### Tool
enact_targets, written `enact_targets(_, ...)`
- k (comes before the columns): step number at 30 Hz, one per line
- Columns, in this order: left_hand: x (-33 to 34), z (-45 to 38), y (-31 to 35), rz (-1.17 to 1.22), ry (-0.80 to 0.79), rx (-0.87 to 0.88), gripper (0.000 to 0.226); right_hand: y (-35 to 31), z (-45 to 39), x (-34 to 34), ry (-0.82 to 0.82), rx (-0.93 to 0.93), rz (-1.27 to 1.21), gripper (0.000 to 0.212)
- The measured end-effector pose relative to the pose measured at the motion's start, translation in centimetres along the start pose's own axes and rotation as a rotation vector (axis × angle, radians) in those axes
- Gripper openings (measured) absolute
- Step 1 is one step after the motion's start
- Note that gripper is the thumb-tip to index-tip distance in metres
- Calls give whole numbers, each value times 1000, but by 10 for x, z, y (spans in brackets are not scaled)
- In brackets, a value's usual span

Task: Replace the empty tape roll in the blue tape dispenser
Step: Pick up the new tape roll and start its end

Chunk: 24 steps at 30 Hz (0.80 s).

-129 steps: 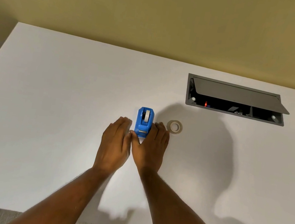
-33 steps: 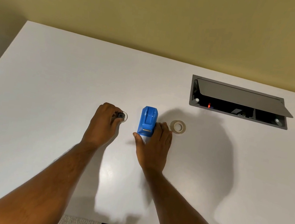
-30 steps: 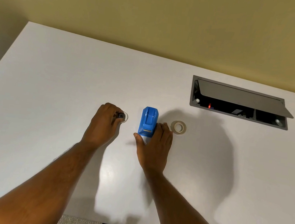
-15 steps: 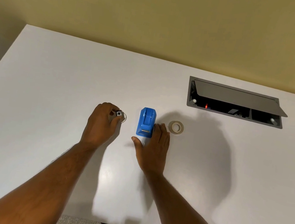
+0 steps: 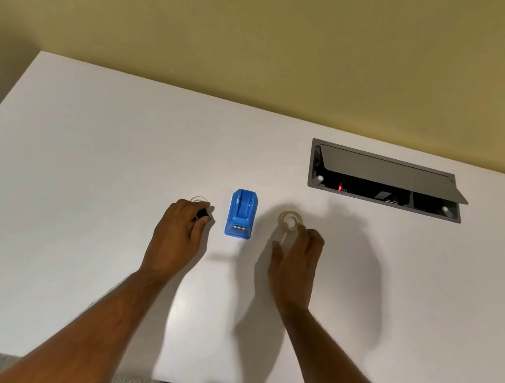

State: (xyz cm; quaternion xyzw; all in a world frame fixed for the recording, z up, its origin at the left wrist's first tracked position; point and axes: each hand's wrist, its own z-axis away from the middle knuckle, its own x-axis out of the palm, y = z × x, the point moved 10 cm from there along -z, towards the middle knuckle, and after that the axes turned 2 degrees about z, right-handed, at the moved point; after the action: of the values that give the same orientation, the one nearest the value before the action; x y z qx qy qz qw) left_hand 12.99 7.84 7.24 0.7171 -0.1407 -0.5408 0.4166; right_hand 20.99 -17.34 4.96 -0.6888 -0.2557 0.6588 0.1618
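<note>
New tape roll (image 5: pixel 290 221) just beyond right hand (image 5: pixel 294 262) fingertips; dispenser (image 5: pixel 242 213) left.

Glossy blue plastic dispenser (image 5: pixel 242 213), matt table (image 5: pixel 85 168)

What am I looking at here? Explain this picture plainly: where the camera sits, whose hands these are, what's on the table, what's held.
There is no machine: a person wears a camera on the head, looking down at their own hands over a white table. A blue tape dispenser stands in the middle, its slot empty. The left hand pinches a small dark hub; just beyond it lies a clear empty ring. The right hand, open, reaches the new tape roll without gripping it. The grey hatch at the back is a cable box.
</note>
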Motion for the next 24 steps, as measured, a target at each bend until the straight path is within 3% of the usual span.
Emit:
enact_targets(4,-2,3,7,3,0,2,21,9,-34,-1,-48,151,38,74)
enact_targets(8,-7,4,13,-11,2,13,20,11,-47,6,-121,169,93,68)
enact_targets(14,-11,4,16,4,-12,-4,24,11,-44,10,-155,185,64,39)
enact_targets(20,-18,3,34,97,37,3,23,-5,-32,8,-255,208,-85,41)
enact_targets(24,-18,0,54,220,41,-12,22,-31,-19,-7,-287,116,-212,42)
